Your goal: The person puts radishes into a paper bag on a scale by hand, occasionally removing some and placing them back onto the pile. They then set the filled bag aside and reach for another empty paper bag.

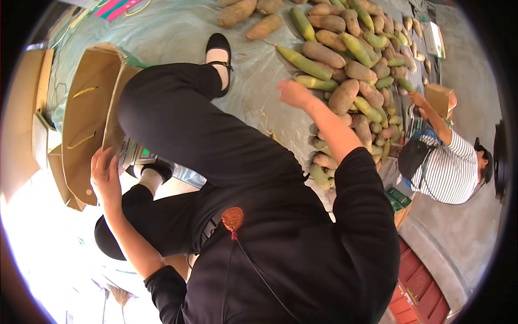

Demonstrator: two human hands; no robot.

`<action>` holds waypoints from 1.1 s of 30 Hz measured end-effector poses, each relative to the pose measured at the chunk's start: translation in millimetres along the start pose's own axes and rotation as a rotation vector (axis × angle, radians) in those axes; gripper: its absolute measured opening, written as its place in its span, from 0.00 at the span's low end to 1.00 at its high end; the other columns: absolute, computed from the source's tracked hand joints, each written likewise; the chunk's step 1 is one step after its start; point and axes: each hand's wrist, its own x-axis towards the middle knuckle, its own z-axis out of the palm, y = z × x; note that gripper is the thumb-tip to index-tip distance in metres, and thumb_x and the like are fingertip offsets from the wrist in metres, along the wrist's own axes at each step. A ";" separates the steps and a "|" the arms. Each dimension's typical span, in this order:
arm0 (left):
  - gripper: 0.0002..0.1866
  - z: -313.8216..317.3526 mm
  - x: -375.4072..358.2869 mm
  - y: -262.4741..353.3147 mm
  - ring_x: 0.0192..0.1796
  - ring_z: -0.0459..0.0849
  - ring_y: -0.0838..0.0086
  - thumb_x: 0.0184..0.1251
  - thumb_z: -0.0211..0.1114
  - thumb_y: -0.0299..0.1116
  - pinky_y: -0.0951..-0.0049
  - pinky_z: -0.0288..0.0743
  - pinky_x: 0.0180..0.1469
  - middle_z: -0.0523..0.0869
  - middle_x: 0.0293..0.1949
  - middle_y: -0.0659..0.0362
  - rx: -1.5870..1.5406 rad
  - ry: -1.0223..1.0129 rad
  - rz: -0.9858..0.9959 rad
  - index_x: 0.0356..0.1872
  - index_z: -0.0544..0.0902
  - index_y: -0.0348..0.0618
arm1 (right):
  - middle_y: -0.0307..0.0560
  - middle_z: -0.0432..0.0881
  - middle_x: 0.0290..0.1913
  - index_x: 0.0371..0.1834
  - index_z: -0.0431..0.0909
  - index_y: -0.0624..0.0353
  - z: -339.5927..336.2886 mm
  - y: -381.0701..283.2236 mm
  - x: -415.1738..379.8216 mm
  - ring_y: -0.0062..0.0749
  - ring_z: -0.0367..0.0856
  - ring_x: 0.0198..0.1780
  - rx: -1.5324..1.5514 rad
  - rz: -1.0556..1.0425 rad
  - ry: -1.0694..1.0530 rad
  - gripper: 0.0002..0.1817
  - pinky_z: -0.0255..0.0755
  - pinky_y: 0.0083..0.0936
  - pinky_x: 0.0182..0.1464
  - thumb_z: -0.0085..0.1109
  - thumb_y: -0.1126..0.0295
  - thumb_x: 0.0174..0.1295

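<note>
My left hand [106,175] rests against the lower edge of a tall brown cardboard box [86,102], its fingers spread. Beside those fingers, partly behind my leg, is a scale [144,153] with a lit green display. My right hand [294,94] is over the plastic-covered floor, near the left edge of a large pile of brown and green tubers [343,96]. A long green one [303,62] lies just above that hand. The right fingers are bent together, and whatever they may hold is too small to make out.
A co-worker in a striped shirt [450,167] reaches toward the pile's right side, near a small cardboard box [440,99]. More tubers [237,13] lie at the top. Cardboard [21,119] stands at the far left. Red crates [418,283] are at the lower right.
</note>
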 end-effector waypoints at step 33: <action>0.10 9.6 5.6 2.0 0.49 0.77 0.57 0.49 0.66 0.26 0.61 0.67 0.52 0.78 0.46 0.54 0.172 0.111 0.097 0.35 0.81 0.40 | 0.58 0.79 0.48 0.52 0.69 0.57 180.9 51.7 -65.3 0.50 0.76 0.53 0.118 0.339 -0.234 0.32 0.70 0.38 0.53 0.70 0.59 0.44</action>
